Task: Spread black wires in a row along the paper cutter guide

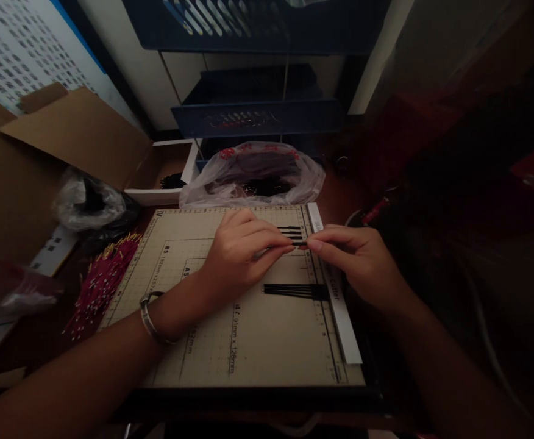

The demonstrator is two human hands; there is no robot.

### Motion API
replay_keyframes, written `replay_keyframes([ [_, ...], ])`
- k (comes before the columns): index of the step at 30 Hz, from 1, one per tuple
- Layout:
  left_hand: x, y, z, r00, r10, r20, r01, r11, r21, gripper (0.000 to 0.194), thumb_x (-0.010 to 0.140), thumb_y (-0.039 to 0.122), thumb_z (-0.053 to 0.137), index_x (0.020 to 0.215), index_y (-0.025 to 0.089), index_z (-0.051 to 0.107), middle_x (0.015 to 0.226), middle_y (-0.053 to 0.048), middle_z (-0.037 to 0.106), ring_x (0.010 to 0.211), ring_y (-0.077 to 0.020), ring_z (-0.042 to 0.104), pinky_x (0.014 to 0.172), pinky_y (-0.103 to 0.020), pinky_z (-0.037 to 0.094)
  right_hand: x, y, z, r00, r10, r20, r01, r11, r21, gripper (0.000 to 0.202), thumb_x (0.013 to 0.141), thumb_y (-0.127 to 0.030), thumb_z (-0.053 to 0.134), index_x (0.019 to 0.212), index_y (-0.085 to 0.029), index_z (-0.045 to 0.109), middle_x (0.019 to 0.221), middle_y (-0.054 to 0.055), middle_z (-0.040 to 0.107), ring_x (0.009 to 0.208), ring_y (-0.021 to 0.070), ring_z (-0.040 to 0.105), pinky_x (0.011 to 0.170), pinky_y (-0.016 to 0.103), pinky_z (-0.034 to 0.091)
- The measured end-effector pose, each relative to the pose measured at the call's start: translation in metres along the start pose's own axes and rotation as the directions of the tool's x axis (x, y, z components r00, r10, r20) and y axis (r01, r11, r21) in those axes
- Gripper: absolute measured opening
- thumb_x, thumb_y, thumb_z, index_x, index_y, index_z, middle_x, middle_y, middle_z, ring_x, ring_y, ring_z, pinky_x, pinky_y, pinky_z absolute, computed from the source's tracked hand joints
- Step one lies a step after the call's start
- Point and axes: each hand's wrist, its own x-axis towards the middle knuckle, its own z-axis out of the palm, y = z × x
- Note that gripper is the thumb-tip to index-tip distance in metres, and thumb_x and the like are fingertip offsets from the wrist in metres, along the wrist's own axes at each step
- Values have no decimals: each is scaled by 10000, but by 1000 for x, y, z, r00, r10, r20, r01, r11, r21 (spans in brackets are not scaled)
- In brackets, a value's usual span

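Note:
My left hand (244, 247) reaches over a cream paper-cutter board (258, 360), thumb and fingertips pressed together on one end of a short thin black strip (299, 244). My right hand (363, 259) pinches the other end, beside the white rail (347, 332) along the board's right edge. Just beyond the fingertips lie several short black pieces (294, 231), partly hidden by my left hand. Nearer to me, a small bundle of dark wires (294, 291) with pale tips lies across the board, its right end against the rail.
A heap of dark red wires (106, 283) with gold and white tips lies left of the board. Behind the board stand a clear plastic bag (253, 177) with dark pieces inside and an open cardboard box (157, 195). Blue racks (258, 119) rise at the back.

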Motion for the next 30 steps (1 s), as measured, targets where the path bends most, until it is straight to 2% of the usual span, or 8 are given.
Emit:
replay_keyframes([
  [10,0,0,0,998,36,-45,-34,999,27,54,983,227,767,932,212,754,902,-9,833,743,-156,732,727,-369,508,0,1,-3,1000,-12,20,12,1000,-24,227,938,-394,707,874,-213,827,823,12,753,739,101,643,692,227,480],
  [16,1,0,2,991,93,-92,-91,995,30,39,976,174,767,965,185,731,913,-24,827,781,-143,757,735,-332,530,0,3,-3,1000,0,8,0,1000,-12,223,929,-409,723,937,-223,845,901,25,783,823,124,690,751,239,512],
  [23,1,-1,2,988,132,-79,-132,991,1,51,955,135,779,957,146,730,895,-61,820,771,-162,764,713,-333,513,0,1,-3,1000,-11,25,12,1000,-12,209,927,-386,722,906,-211,835,876,23,781,804,120,691,730,227,512],
  [30,1,-2,2,992,117,-54,-117,993,15,33,989,162,745,963,168,726,899,-37,817,771,-141,748,736,-322,525,-1,-2,-2,999,-27,39,28,999,-27,210,939,-362,701,887,-199,823,869,12,783,798,108,687,714,212,491],
])
